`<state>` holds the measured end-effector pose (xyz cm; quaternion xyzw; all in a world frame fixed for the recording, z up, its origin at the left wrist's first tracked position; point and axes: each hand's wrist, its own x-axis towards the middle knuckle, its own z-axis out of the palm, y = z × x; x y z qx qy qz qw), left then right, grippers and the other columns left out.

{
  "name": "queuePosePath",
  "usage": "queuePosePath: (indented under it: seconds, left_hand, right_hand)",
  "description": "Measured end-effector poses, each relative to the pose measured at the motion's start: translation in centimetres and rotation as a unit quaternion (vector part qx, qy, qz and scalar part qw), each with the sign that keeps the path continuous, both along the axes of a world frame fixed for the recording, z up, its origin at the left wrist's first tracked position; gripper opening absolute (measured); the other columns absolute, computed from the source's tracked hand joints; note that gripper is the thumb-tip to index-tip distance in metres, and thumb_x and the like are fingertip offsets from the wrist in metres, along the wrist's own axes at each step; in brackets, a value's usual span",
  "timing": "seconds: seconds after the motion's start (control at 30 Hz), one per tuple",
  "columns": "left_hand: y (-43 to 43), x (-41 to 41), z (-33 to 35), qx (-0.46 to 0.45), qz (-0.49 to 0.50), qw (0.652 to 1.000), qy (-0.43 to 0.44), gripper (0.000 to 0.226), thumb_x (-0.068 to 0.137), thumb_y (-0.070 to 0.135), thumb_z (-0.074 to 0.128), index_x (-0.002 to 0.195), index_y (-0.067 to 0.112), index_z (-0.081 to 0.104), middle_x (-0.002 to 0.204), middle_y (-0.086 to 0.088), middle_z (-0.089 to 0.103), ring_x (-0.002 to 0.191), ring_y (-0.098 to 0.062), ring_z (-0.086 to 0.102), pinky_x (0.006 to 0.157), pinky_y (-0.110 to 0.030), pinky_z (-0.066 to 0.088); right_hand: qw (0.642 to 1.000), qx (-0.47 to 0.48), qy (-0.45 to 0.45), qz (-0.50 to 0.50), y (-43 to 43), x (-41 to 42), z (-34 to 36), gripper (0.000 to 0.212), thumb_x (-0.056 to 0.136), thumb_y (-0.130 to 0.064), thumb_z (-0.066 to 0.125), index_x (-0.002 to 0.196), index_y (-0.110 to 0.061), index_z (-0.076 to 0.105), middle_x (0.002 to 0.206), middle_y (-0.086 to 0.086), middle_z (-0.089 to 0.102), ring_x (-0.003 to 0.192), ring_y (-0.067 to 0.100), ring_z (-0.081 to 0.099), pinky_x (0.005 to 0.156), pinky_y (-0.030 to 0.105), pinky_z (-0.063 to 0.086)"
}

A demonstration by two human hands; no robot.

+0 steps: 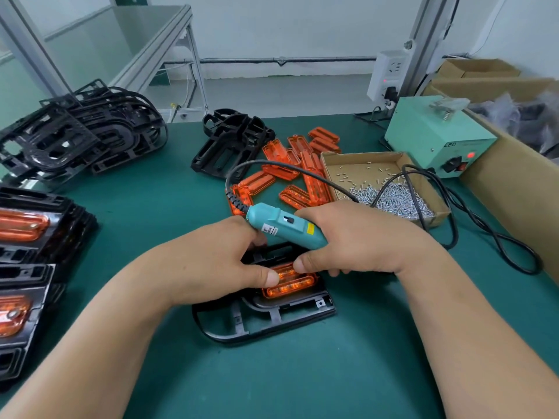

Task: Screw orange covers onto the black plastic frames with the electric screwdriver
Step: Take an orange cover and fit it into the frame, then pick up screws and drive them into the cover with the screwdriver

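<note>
**Orange cover seated in a black plastic frame, screwdriver at hand**

The orange cover lies in the recess of the black plastic frame, which rests flat on the green desk directly in front of the person. The left hand holds the cover, thumb on top; its fingers curl out of sight over the far side. The right hand has its grip closed round the teal electric screwdriver, thumb tip also touching the cover. The bit is hidden, so it is unclear whether a screw is loaded.

To do this step well, the cover probably needs to stay pressed flush while the bit comes down square to the screw hole.

Around the work: loose orange covers, an open box of screws and a pale green power unit behind; bare frames heaped at far left; finished pieces stacked near left. Pale walls and aluminium framing stand beyond.
</note>
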<state>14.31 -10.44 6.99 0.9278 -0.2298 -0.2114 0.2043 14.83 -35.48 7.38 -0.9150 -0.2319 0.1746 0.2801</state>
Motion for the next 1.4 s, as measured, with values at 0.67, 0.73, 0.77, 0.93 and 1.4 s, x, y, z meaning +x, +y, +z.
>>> queuePosePath:
  seconds: [0.67,0.73,0.77,0.93,1.4]
  left_hand:
    - [0.2,-0.1,-0.2,0.004,-0.01,1.0,-0.026,0.049,0.08,0.068,0.077,0.118,0.045,0.057,0.111,0.023,0.051,0.104,0.011,0.049,0.085,-0.015,0.04]
    - [0.3,-0.1,-0.1,-0.001,-0.007,1.0,-0.012,0.054,0.076,0.075,0.074,0.119,0.046,0.058,0.111,0.025,0.053,0.105,0.014,0.049,0.088,-0.017,0.042]
    - [0.4,-0.1,0.1,-0.006,-0.005,1.0,-0.005,0.057,0.074,0.079,0.072,0.119,0.046,0.059,0.111,0.026,0.054,0.105,0.013,0.05,0.09,-0.018,0.043]
    - [-1.2,0.4,0.9,-0.088,0.046,0.991,-0.089,0.02,0.092,0.056,0.07,0.103,0.04,0.07,0.094,0.018,0.067,0.092,0.005,0.059,0.073,-0.015,0.043]
    - [-16.2,7.3,2.7,0.118,-0.11,0.938,-0.305,0.023,0.098,0.042,0.065,0.109,0.028,0.079,0.094,-0.001,0.066,0.105,-0.026,0.052,0.078,-0.038,0.044]
  right_hand:
    - [0.901,0.375,0.134,-0.172,-1.8,1.4,0.0,0.037,0.092,-0.034,0.08,0.107,-0.006,0.061,0.076,0.016,0.07,0.058,0.027,0.071,0.047,0.029,0.055]
    - [0.85,0.459,0.146,-0.213,-3.0,1.8,0.2,0.04,0.092,-0.036,0.079,0.109,-0.004,0.062,0.075,0.016,0.069,0.056,0.023,0.068,0.047,0.028,0.054]
    - [0.822,0.497,0.156,-0.231,-3.6,2.0,0.3,0.04,0.092,-0.037,0.078,0.108,-0.004,0.063,0.074,0.014,0.068,0.055,0.021,0.066,0.047,0.027,0.054]
    - [0.674,0.651,0.163,-0.309,-6.8,2.5,0.3,0.038,0.091,-0.043,0.069,0.101,-0.006,0.067,0.073,0.006,0.062,0.053,0.01,0.057,0.044,0.02,0.05]
    - [0.614,0.71,0.094,-0.331,-8.4,3.0,0.0,0.037,0.106,-0.043,0.056,0.099,-0.008,0.065,0.075,0.004,0.061,0.053,0.007,0.057,0.046,0.017,0.049]
